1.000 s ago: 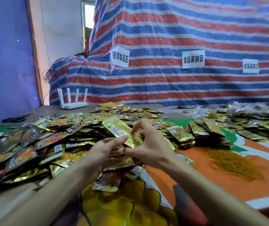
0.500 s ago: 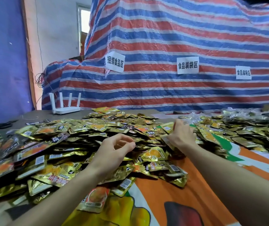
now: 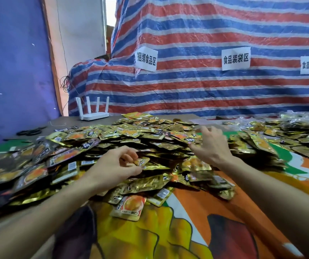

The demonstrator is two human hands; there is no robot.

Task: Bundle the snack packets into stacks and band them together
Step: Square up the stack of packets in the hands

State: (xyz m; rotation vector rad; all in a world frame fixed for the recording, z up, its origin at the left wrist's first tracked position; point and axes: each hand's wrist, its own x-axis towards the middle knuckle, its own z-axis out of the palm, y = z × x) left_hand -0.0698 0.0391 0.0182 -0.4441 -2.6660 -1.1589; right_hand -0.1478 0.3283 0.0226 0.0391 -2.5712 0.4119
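Reaching over the pile (image 3: 131, 139) of gold snack packets, the right hand (image 3: 212, 146) hovers with its fingers spread wide and straight, holding nothing. It is blurred, so whether its fingertips touch the packets below cannot be told. The left hand (image 3: 116, 165) lies lower and nearer, at the pile's near slope, with its fingers curled close. Its fingertips meet the edge of a small packet (image 3: 141, 162) that shows an orange picture; whether thumb and fingers pinch it or only touch it cannot be told. Both forearms are bare and run in from the bottom corners.

The pile is loose, spread across the left and middle of the table, its packets overlapping at every angle, some face up, some showing white labels. One lone packet (image 3: 129, 207) lies face up on the cloth (image 3: 196, 212) at the pile's near edge, between the two forearms. The cloth is printed in orange, yellow, green and white. A second heap (image 3: 290, 135) of packets lies to the right of the right hand.

Beyond the pile, a white router (image 3: 93, 115) with four aerials stands upright on the bare tabletop, and black scissors (image 3: 30, 131) lie to its left. A tarp (image 3: 206, 90) striped red, blue and white hangs behind, with paper signs (image 3: 146, 59) stuck to it. A blue sheet (image 3: 15, 71) covers the left wall.
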